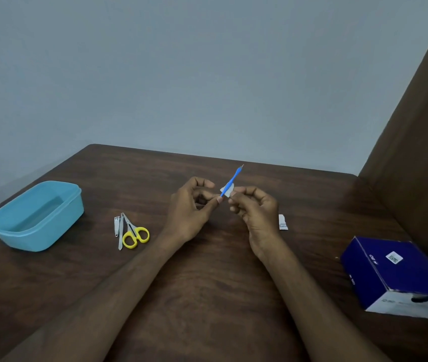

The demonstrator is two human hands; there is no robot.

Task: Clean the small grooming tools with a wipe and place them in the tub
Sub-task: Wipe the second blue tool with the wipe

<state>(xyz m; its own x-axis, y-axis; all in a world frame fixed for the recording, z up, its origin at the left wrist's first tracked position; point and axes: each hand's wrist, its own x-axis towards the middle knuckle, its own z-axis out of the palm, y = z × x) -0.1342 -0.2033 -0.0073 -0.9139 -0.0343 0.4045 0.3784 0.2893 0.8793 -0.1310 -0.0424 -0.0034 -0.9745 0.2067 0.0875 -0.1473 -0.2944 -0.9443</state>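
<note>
Above the middle of the brown table [207, 296] my left hand [190, 209] pinches the lower end of a thin blue-handled tool [233, 178], which points up and away with its metal tip on top. My right hand [256, 212] pinches a small white wipe [227, 190] folded round the tool's shaft. At the left stands an empty light-blue tub [35, 215]. Between the tub and my left hand lie a nail clipper [116, 226], a metal file [121, 232] and yellow-handled scissors [134, 232].
A torn white wipe wrapper [282, 222] lies just right of my right hand. A dark blue box [401, 275] sits near the table's right edge. A brown panel [422, 131] rises along the right side, and a grey-blue wall stands behind.
</note>
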